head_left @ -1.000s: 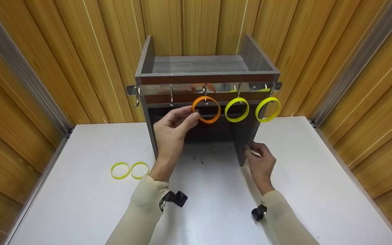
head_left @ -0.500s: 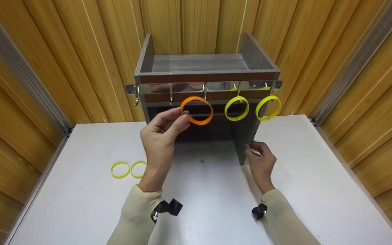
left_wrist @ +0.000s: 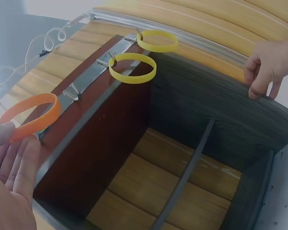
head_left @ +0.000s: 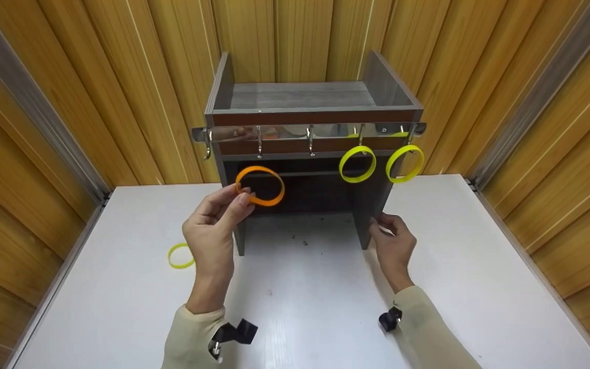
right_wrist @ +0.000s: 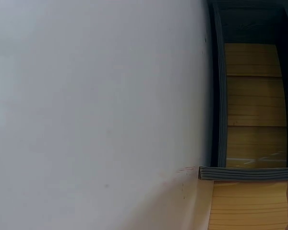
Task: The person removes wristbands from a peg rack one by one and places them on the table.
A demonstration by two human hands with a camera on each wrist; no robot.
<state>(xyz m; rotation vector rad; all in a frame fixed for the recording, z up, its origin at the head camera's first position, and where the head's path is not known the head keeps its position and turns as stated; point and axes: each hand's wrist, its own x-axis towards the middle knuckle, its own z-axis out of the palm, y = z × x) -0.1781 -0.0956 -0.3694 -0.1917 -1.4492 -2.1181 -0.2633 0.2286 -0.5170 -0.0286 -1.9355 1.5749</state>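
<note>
An orange wristband (head_left: pixel 280 197) is pinched between the thumb and fingers of my left hand (head_left: pixel 210 236), held in the air below and in front of the hook rail (head_left: pixel 285 131). Two yellow wristbands hang from the rail's right end, one yellow wristband (head_left: pixel 357 180) on the fourth hook and another yellow wristband (head_left: pixel 402 180) on the fifth. The three hooks to the left carry nothing. My right hand (head_left: pixel 395 246) grips the front edge of the grey shelf unit's right side panel (head_left: pixel 372 210), low down; the right wrist view catches only a sliver of that hand.
A yellow wristband (head_left: pixel 181 267) lies on the white table (head_left: pixel 300 312) to the left, partly overlapped by my left hand. The shelf unit's top board (head_left: pixel 300 96) stands between two raised sides. Wood-patterned walls (head_left: pixel 300 36) enclose the back and both sides.
My left hand has drawn the orange wristband leftward and down, away from the middle hook. A second yellow wristband on the table is now hidden behind that hand. My right hand stays put.
</note>
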